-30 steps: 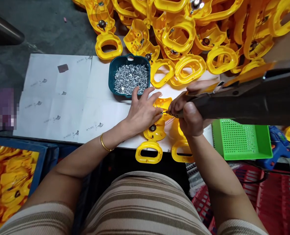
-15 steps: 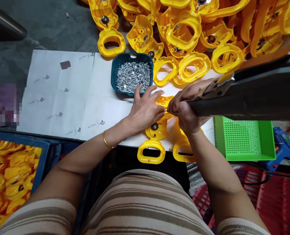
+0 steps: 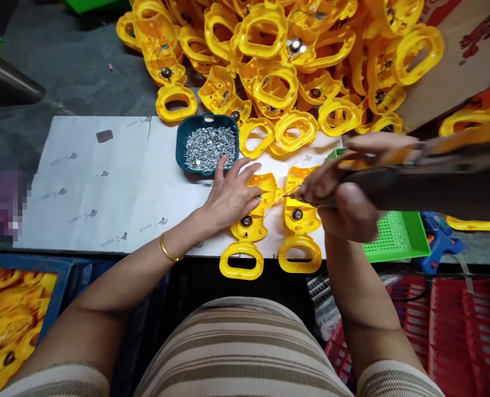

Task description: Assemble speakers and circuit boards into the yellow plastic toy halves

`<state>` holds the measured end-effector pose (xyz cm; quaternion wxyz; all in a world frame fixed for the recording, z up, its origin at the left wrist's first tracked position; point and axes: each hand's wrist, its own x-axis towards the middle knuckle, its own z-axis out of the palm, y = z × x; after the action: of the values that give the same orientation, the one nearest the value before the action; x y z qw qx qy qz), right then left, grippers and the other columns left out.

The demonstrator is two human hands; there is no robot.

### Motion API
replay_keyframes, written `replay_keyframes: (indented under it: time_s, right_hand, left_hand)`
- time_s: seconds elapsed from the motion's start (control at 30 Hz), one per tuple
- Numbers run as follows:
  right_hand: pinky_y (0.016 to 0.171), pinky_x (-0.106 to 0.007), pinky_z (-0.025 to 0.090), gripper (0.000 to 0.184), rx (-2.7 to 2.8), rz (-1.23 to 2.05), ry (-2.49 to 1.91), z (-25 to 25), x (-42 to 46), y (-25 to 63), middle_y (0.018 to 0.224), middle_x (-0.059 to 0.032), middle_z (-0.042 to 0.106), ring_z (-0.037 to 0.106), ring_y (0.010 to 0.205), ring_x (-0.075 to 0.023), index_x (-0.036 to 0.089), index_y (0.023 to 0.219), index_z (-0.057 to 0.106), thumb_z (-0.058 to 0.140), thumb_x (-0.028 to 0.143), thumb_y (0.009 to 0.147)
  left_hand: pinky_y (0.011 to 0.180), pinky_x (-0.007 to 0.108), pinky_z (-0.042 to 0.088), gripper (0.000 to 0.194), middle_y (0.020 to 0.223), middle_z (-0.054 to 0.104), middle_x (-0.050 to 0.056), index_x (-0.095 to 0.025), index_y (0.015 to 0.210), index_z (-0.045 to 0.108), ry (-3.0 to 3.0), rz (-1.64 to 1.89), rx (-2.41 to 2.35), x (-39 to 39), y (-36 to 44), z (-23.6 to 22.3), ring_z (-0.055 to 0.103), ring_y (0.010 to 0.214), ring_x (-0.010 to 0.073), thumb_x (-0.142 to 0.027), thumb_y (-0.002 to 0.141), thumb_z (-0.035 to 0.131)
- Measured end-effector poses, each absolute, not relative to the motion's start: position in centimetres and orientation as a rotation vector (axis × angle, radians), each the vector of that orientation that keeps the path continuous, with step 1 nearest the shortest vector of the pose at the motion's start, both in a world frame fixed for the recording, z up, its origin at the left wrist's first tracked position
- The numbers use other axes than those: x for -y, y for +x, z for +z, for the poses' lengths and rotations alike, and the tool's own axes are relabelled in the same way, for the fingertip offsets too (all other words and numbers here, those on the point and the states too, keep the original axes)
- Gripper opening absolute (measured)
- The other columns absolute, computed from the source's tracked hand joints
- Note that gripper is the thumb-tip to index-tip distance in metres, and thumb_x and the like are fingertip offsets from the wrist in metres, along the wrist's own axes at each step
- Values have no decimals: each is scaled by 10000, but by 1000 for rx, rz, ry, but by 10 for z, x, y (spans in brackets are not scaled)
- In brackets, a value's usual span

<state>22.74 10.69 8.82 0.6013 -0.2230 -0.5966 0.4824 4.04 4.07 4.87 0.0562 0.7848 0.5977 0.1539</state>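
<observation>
Two yellow plastic shells lie side by side at the table's near edge, the left shell (image 3: 249,223) and the right shell (image 3: 299,220). My left hand (image 3: 230,194) rests on the left shell with fingers spread, just in front of a teal tray of small silver screws (image 3: 208,145). My right hand (image 3: 340,199) is closed round a dark power screwdriver (image 3: 426,185), which stretches off to the right. Its thin tip points left, between the two shells.
A big heap of yellow shells (image 3: 294,71) fills the back of the white paper-covered table (image 3: 104,187). A green mesh basket (image 3: 393,236) and a blue glue gun (image 3: 439,240) sit right. Red crates (image 3: 463,331) lie lower right, a blue crate of yellow parts (image 3: 17,309) lower left.
My right hand with the screwdriver has drawn back to the right, uncovering the right shell. My left hand stays on the left shell. My view has tilted up.
</observation>
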Motion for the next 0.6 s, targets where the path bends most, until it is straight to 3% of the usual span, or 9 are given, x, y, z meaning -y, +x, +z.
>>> replay_keyframes:
  time_s: [0.17, 0.3, 0.37, 0.5, 0.6]
  right_hand:
    - [296, -288, 385, 172, 1222, 891, -418, 110, -103, 272, 519, 61, 477, 403, 331, -111, 230, 894, 682, 682, 287, 732]
    - [294, -290, 357, 160, 1187, 864, -442, 102, -100, 284, 496, 66, 453, 370, 311, -109, 238, 885, 700, 734, 291, 738]
    - [313, -291, 352, 170, 1198, 868, -460, 96, -97, 288, 489, 63, 449, 378, 325, -116, 245, 891, 701, 747, 293, 734]
    - [344, -296, 364, 155, 1216, 915, -495, 87, -92, 299, 488, 49, 448, 411, 353, -125, 237, 781, 653, 756, 338, 725]
    - [334, -292, 348, 203, 1196, 946, -515, 88, -93, 302, 479, 56, 450, 395, 340, -125, 251, 806, 629, 767, 364, 709]
  left_hand:
    - [1093, 530, 281, 187, 1316, 609, 33, -295, 964, 749, 2385, 720, -1807, -42, 39, 52, 449, 1272, 288, -419, 902, 623]
    - [1008, 507, 327, 339, 1155, 673, 47, -295, 1151, 695, 2430, 676, -1719, -55, 65, 52, 514, 1122, 277, -506, 908, 590]
    - [982, 505, 340, 345, 1156, 678, 62, -275, 1204, 668, 2449, 588, -1684, -64, 82, 53, 518, 1102, 282, -459, 929, 571]
    - [904, 432, 423, 222, 1069, 705, 63, -224, 1040, 728, 2404, 599, -1678, -77, 100, 54, 548, 1039, 262, -304, 961, 536]
    - [848, 353, 486, 208, 1038, 715, 69, -180, 989, 728, 2352, 675, -1542, -82, 105, 54, 609, 973, 215, -242, 954, 532]
